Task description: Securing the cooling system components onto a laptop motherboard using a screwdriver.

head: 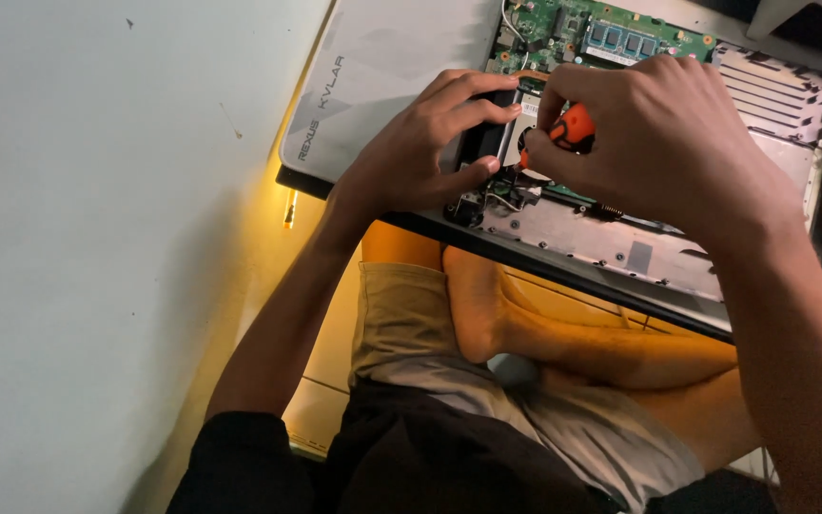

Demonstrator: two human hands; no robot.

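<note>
An opened laptop (620, 238) lies on a low surface with its green circuit board (563, 29) exposed. My left hand (420, 152) pinches a black part (487, 138) at the laptop's left side, thumb below and fingers over its top. My right hand (658, 133) is closed around an orange-handled screwdriver (573, 128), held just right of that black part. The screwdriver's tip is hidden behind my fingers. Small wires and a metal hinge (511, 195) sit under both hands.
A white flat pad (382, 67) with grey shapes lies left of the laptop. A pale wall (97, 238) fills the left side. My crossed legs and bare foot (487, 305) rest below the laptop's edge. A vented grey panel (782, 95) shows at the right.
</note>
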